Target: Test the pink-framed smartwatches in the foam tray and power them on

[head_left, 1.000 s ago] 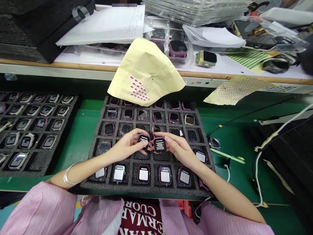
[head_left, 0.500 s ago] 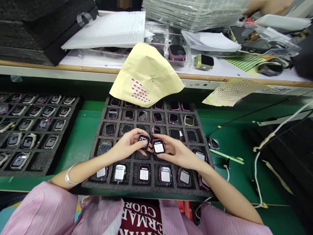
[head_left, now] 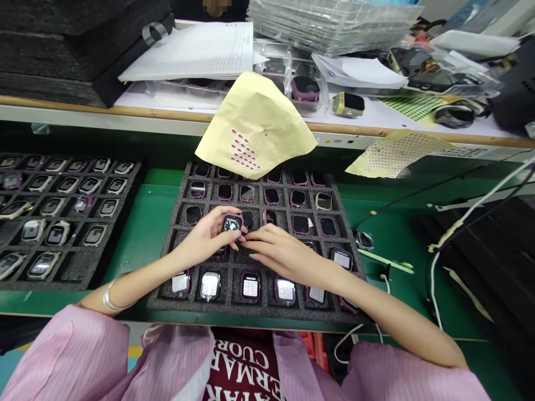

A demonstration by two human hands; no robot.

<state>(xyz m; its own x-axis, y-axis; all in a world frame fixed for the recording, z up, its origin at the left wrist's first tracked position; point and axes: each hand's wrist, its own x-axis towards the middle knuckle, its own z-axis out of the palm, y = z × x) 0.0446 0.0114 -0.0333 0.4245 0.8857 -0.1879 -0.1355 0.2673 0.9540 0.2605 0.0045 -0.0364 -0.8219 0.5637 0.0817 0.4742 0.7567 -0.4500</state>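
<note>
My left hand point(head_left: 209, 233) holds a purple-framed watch point(head_left: 232, 223) with a lit round dial on its screen, the thumb lying along its lower edge. Just to the right, my right hand point(head_left: 282, 250) reaches over the middle of a dark foam tray point(head_left: 184, 303), its fingers together and pointing left; whatever may be under the fingertips is hidden. Rows of watches fill the tray's compartments. In the front row a purple watch point(head_left: 251, 287) and a silver one point(head_left: 210, 285) show lit white screens, while most watches in the back rows are dark.
A second foam tray point(head_left: 87, 273) of watches lies at the left. Yellow paper point(head_left: 257, 125) hangs from the shelf edge point(head_left: 163, 114) over the tray's back. White cables point(head_left: 437, 278) and a light green stick point(head_left: 387, 260) are at the right. Papers and plastic trays crowd the shelf.
The lit-screen watch is no longer visible in my right hand, which has turned palm down. My left hand has moved slightly left and up with its watch. The view has shifted slightly.
</note>
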